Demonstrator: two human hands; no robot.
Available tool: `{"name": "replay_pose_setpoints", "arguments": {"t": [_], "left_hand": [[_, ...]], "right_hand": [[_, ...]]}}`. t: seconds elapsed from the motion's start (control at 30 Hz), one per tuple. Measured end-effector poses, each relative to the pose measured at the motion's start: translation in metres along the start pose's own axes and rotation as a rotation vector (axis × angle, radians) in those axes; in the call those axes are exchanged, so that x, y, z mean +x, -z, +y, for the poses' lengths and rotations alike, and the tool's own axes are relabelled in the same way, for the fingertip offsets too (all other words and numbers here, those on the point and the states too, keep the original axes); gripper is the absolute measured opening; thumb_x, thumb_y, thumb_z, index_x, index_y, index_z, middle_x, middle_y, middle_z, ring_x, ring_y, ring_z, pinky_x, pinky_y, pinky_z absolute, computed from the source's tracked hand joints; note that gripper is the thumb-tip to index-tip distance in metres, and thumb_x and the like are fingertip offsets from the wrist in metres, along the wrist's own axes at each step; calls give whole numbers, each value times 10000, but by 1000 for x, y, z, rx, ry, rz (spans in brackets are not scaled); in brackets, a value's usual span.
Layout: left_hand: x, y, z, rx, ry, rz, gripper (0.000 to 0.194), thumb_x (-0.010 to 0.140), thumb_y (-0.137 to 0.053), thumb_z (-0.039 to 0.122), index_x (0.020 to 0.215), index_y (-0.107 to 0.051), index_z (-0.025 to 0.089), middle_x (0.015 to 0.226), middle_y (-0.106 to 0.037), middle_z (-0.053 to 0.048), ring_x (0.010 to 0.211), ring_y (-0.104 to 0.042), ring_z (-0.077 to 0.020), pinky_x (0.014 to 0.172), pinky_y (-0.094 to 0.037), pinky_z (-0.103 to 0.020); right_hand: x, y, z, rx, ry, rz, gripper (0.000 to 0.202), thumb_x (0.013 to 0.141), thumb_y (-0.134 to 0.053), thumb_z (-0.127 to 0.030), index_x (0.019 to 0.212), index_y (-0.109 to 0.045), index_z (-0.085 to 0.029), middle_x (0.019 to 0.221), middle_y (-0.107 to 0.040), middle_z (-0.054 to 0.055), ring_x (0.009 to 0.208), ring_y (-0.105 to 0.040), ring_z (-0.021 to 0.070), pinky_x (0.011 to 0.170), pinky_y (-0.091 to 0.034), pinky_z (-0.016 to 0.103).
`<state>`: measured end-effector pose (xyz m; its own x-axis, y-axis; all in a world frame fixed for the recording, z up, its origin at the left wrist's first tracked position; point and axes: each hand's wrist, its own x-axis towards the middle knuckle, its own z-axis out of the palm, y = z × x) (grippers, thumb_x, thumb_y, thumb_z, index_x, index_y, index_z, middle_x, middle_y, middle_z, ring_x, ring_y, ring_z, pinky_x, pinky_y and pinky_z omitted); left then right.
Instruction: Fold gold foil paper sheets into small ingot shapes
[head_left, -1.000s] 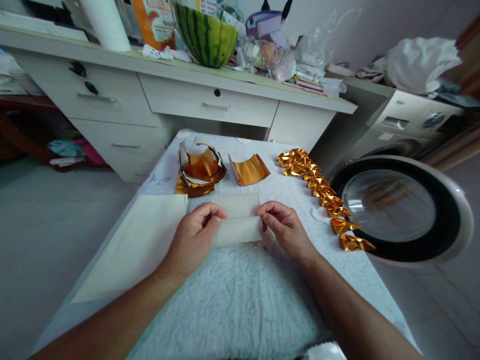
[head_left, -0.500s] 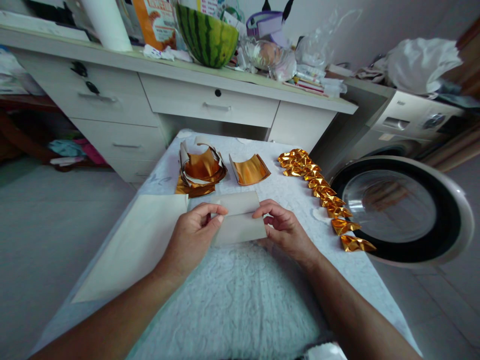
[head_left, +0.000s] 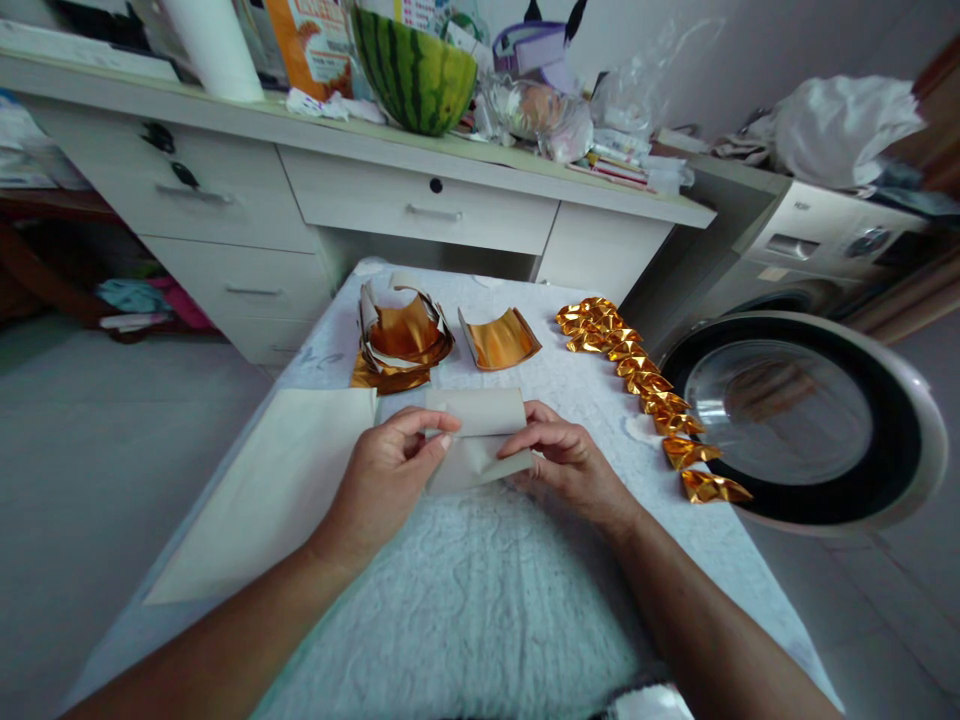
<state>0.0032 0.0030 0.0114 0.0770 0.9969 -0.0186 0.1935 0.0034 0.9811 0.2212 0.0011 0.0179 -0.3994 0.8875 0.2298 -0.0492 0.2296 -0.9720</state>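
Between my hands is a sheet of paper (head_left: 480, 412), its pale side showing, with the far edge curled over and the near part bent along a crease. My left hand (head_left: 397, 450) pinches its left edge between thumb and fingers. At the right edge, my right hand (head_left: 559, 452) grips it with the index finger lying over the near flap and the thumb below. Just beyond lie a curved gold foil sheet (head_left: 501, 340) and, left of it, a stack of curled gold sheets (head_left: 401, 335). Several folded gold foil pieces (head_left: 645, 385) form a line on the right.
A large pale sheet (head_left: 277, 480) lies on the left of the cloth-covered table (head_left: 450, 610). A washing machine's open round door (head_left: 795, 420) stands close to the right edge. Behind, a white desk (head_left: 420, 195) bears half a watermelon (head_left: 412, 75) and a paper roll (head_left: 214, 50).
The paper's far part has curled into a rounder shape and its near flap has bent up at the right. My right fingers have shifted over the flap; my left hand has barely moved.
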Motion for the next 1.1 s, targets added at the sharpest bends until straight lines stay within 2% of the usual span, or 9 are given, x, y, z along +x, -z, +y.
{"name": "replay_pose_setpoints", "arguments": {"t": [0.13,0.3,0.53,0.7,0.83,0.9,1.0,1.1], "left_hand": [[-2,0,5,0,20,-13,277,770,-654,312,1015,-671,185,587,-612,30,471,-516,-110,423,-327,-197],[-4,0,9,-57,15,-90,387,721,-699,287,1094,-655,194,559,-591,41,448,-523,-120,401,-341,-206],[-4,0,9,-43,1,-72,356,750,-671,280,1095,-657,191,489,-521,68,392,-445,-91,368,-277,-190],[-4,0,8,-70,22,-108,412,729,-697,294,1126,-636,201,537,-565,50,445,-511,-117,398,-326,-201],[-3,-1,7,-73,45,-138,422,744,-685,309,1145,-611,199,589,-596,33,474,-519,-118,414,-317,-197],[-3,-1,6,-52,50,-133,396,766,-661,309,1143,-607,198,566,-568,47,444,-465,-95,405,-273,-186],[-4,0,6,-8,56,-119,341,797,-627,300,1120,-616,192,505,-493,78,407,-370,-68,397,-212,-177],[-4,0,8,19,54,-114,301,812,-606,289,1093,-632,184,519,-532,62,465,-455,-85,428,-278,-172]], "right_hand": [[1,0,-1,11,-12,14,179,825,-707,-408,919,-757,-264,1052,-551,52,910,-559,169,742,-475,285],[1,0,-2,6,0,-2,184,819,-716,-395,956,-745,-275,1086,-539,51,977,-556,186,772,-480,291],[0,1,0,-5,10,-28,188,813,-726,-366,980,-744,-279,1120,-549,49,1004,-552,192,819,-477,311],[1,-1,0,-15,15,-66,238,807,-735,-342,1040,-724,-298,1201,-529,49,1142,-517,224,935,-455,357],[2,-3,1,-20,33,-44,157,806,-736,-345,950,-747,-282,1171,-550,48,1123,-533,219,967,-435,371],[2,-3,2,-36,11,-2,127,794,-748,-344,894,-756,-265,1124,-568,46,1083,-548,208,939,-444,353],[2,-3,4,-48,-37,74,112,782,-758,-337,829,-749,-235,980,-587,32,923,-581,165,800,-473,293],[2,-3,7,-29,-64,133,140,773,-764,-337,771,-724,-204,833,-587,11,734,-565,116,658,-466,245]]}}
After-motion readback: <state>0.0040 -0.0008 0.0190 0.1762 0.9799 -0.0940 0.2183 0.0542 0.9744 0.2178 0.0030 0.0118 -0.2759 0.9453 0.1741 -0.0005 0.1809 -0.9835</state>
